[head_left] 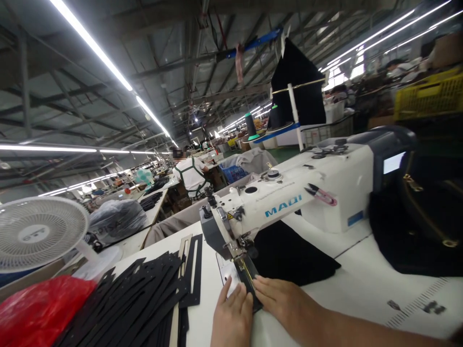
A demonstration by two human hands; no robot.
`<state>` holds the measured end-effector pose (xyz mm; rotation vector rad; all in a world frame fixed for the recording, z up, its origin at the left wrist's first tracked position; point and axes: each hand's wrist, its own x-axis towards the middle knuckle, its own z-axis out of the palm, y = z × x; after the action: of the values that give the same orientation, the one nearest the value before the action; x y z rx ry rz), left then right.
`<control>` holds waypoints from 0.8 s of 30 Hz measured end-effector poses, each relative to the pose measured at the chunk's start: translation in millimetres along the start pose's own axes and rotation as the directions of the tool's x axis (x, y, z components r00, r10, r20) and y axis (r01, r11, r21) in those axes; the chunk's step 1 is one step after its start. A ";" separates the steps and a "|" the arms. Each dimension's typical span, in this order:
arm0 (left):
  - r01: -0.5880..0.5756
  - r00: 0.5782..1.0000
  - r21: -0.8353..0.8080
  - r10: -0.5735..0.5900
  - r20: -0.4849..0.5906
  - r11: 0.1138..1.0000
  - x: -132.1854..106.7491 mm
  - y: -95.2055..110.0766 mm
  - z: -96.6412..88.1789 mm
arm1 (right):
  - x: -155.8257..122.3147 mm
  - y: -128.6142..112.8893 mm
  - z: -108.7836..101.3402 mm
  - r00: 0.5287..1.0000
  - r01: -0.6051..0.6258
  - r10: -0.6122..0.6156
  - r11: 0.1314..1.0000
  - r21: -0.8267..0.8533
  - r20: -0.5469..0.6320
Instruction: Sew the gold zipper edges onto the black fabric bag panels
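A white sewing machine [275,202] stands on the table, its presser foot over a narrow black piece [256,302] with a gold-coloured strip, perhaps a zipper, along it. My left hand [233,315] lies at the left edge of this piece, fingers stretched forward and thumb side apart. From the right, my right hand [285,301] rests its extended fingertips on the piece's other edge. Both hands are open and flat, gripping nothing that I can see. A larger black panel [292,253] lies under the machine arm. Pink-handled thread snips [321,195] sit on the machine body.
Left of my hands is a pile of black slotted strips [144,294]. Beyond are a red plastic bag [43,308] and a white fan [39,233]. A black bag with zippers [419,217] lies at right. Thread cones [251,126] stand behind; a person [193,174] sits farther off.
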<state>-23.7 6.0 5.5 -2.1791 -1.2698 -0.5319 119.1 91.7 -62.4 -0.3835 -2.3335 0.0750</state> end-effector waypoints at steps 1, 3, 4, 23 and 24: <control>0.016 1.000 -0.013 -0.016 0.018 1.000 1.1 0.9 1.3 | 1.6 0.9 0.5 1.000 -0.011 0.010 1.000 0.012 0.018; 0.044 0.999 -0.036 -0.043 0.022 0.998 0.5 0.9 10.5 | 6.2 2.5 2.2 0.998 -0.028 0.026 0.999 0.034 0.055; 0.065 0.998 -0.039 -0.065 -0.008 0.997 -0.8 -0.1 17.0 | 9.0 3.6 3.3 0.997 -0.034 0.031 0.998 0.044 0.072; 0.199 0.938 -0.017 -0.196 -0.285 0.980 -19.8 -30.2 85.3 | 57.2 13.6 -23.0 0.987 -0.116 0.083 0.959 0.258 0.138; 0.197 0.941 -0.019 -0.195 -0.276 0.980 -19.9 -30.2 84.4 | 58.2 13.6 -24.3 0.988 -0.110 0.077 0.959 0.261 0.134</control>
<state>-54.7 58.9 -62.8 -1.8992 -1.3346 -0.8771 100.6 120.4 -7.7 -0.3613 -2.3830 0.4673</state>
